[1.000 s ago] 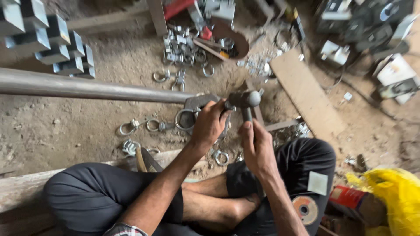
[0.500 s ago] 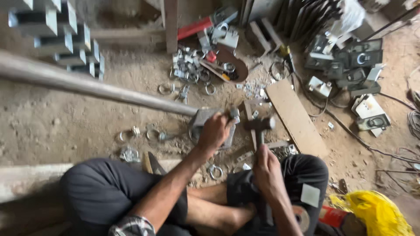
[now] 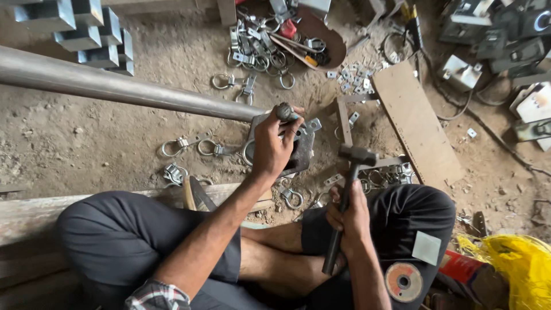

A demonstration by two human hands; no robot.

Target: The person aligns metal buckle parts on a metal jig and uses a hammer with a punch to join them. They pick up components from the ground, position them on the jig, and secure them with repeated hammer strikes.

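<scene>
Steel pipe [image 3: 115, 86] runs in from the far left and ends at a dark metal block [image 3: 298, 152] on the dirt, where the left hand [image 3: 272, 146] presses down, fingers wrapped around a small round-headed punch [image 3: 284, 111] held upright. Just right of it, the right hand [image 3: 350, 218] has its fingers clamped on the handle of a hammer [image 3: 350, 172], head raised near the block's right edge. Metal ring clamps [image 3: 195, 146] lie scattered left of the block.

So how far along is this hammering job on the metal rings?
Done, it seems: a heap of ring clamps lies by the brown bowl. In hand: the left hand steadies a punch on the steel block; the right hand holds the hammer raised. Left: loose rings lie in the dirt nearby.
</scene>
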